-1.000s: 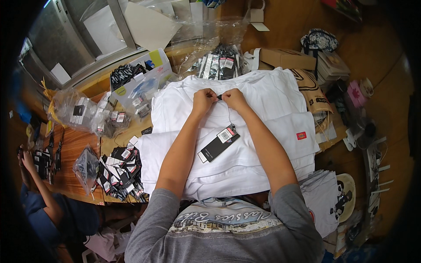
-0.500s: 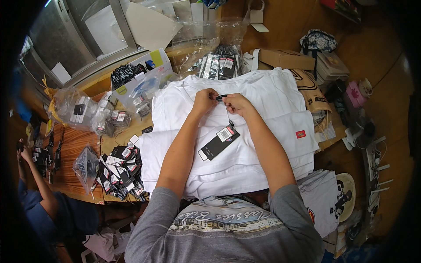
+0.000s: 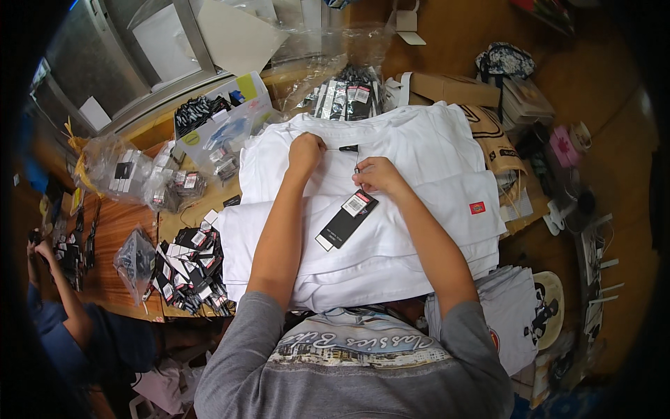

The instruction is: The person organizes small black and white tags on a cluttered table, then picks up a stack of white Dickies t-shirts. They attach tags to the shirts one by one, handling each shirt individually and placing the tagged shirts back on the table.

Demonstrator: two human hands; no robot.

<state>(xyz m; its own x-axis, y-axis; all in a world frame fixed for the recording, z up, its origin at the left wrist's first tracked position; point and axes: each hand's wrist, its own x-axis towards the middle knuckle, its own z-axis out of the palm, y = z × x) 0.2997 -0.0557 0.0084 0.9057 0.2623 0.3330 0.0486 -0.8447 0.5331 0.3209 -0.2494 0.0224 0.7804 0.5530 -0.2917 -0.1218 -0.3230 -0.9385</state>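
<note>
A white T-shirt point(image 3: 412, 153) lies on top of a stack of white shirts. Inside its neckline a small black neck label point(image 3: 348, 148) shows. My left hand point(image 3: 306, 153) is closed at the left of the collar, its fingertips turned away, so what it grips is hidden. Below and to the right of the label, my right hand point(image 3: 378, 174) pinches the thin dark string of a hang tag. The black hang tag point(image 3: 342, 227), with a white and red sticker, hangs under my right fingers and lies tilted over the shirt front.
Left of the shirts is a heap of loose black tags point(image 3: 192, 269), beside a clear bag point(image 3: 136, 258). A box of black strings point(image 3: 202, 115) and bagged tags point(image 3: 345, 98) stand behind. Folded grey shirts point(image 3: 488, 314) sit at lower right. Another person's arm point(image 3: 66, 293) works at far left.
My hands have drawn apart: the left went slightly left and up, the right down and to the right along the string. The neck label, earlier between my fingers, now lies uncovered.
</note>
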